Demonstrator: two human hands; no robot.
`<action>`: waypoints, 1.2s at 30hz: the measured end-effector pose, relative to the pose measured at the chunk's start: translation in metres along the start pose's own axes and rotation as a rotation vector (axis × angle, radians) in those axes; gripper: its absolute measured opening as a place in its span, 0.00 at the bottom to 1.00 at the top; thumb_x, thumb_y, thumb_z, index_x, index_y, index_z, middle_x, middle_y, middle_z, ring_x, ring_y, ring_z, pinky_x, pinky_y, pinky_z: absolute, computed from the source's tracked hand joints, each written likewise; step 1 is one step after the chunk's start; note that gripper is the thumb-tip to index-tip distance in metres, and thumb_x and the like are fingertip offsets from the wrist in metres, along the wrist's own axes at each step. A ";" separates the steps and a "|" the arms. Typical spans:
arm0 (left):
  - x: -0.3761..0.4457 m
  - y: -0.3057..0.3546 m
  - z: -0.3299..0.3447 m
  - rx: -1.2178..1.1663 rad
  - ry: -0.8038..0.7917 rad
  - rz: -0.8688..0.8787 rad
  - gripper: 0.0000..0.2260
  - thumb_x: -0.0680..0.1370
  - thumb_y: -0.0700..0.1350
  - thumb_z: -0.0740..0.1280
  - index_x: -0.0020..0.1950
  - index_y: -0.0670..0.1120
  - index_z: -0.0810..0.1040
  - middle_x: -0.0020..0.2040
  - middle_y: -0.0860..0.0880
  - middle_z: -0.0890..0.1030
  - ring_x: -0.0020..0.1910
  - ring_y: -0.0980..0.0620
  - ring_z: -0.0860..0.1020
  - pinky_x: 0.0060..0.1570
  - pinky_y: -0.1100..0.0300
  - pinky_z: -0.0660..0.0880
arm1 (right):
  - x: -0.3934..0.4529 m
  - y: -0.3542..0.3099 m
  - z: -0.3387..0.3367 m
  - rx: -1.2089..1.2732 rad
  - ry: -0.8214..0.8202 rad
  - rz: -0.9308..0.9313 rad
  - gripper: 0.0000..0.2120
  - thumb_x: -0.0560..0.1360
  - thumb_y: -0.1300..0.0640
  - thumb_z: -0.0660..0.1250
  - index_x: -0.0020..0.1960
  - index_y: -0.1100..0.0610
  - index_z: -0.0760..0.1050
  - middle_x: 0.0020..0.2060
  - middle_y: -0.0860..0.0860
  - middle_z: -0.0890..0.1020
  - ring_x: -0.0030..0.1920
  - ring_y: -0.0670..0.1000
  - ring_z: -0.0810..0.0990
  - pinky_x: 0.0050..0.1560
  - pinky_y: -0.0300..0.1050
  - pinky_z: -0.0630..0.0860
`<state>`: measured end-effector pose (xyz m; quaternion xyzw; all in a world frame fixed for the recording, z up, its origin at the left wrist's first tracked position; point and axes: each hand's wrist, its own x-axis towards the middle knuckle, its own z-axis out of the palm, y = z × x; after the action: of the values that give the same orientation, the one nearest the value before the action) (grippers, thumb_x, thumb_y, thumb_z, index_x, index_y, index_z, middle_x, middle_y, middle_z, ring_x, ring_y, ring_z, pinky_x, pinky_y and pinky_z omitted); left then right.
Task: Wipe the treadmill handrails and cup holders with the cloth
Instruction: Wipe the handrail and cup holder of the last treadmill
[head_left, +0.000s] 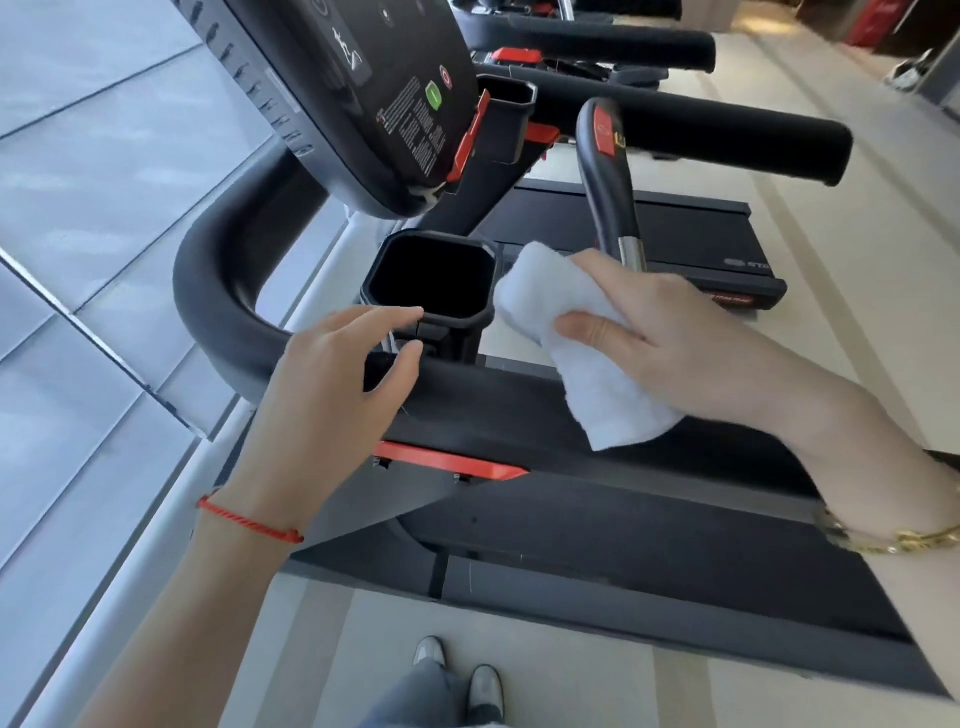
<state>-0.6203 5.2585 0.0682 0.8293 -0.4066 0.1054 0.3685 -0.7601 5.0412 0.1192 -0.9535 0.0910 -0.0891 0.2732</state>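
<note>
A black treadmill fills the head view. Its near cup holder (470, 314), square with cut corners, sits just above the near handrail (498, 395). My right hand (670, 332) is shut on a folded white cloth (587, 364), which hangs over the handrail just right of that cup holder. My left hand (332, 379) hovers open at the cup holder's near left corner, fingertips touching or almost touching its rim. A second cup holder (506, 111) sits farther back beside the console (374, 93). The far handrail (727, 130) runs to the right.
A short black grip with a red button (605, 171) rises behind my right hand. The curved front bar (208, 291) loops left toward the window glass (78, 208). The belt deck (649, 228) lies below. More machines stand beyond. My shoes (457, 675) stand on beige floor.
</note>
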 end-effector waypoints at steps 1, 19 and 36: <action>-0.004 0.001 0.002 0.002 -0.018 0.007 0.13 0.78 0.45 0.66 0.61 0.49 0.82 0.51 0.57 0.80 0.43 0.65 0.73 0.51 0.80 0.64 | -0.007 -0.001 0.005 0.003 -0.015 -0.011 0.10 0.80 0.42 0.58 0.55 0.46 0.67 0.37 0.32 0.76 0.37 0.38 0.74 0.37 0.31 0.68; -0.012 -0.007 0.010 -0.006 -0.088 0.145 0.10 0.79 0.41 0.66 0.58 0.45 0.83 0.54 0.49 0.84 0.53 0.47 0.80 0.60 0.44 0.73 | -0.024 -0.014 0.100 -0.481 0.507 0.141 0.22 0.80 0.42 0.50 0.53 0.52 0.79 0.43 0.47 0.82 0.43 0.54 0.78 0.47 0.47 0.71; -0.006 0.035 0.052 -0.003 -0.063 0.184 0.10 0.80 0.41 0.63 0.46 0.43 0.84 0.40 0.49 0.84 0.41 0.45 0.80 0.55 0.45 0.71 | -0.045 0.025 0.104 -0.596 0.934 0.142 0.22 0.81 0.48 0.54 0.42 0.56 0.82 0.35 0.50 0.83 0.37 0.56 0.79 0.41 0.50 0.74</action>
<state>-0.6567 5.2120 0.0475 0.7909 -0.4926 0.1120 0.3454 -0.7840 5.0833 0.0135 -0.8403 0.2875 -0.4538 -0.0723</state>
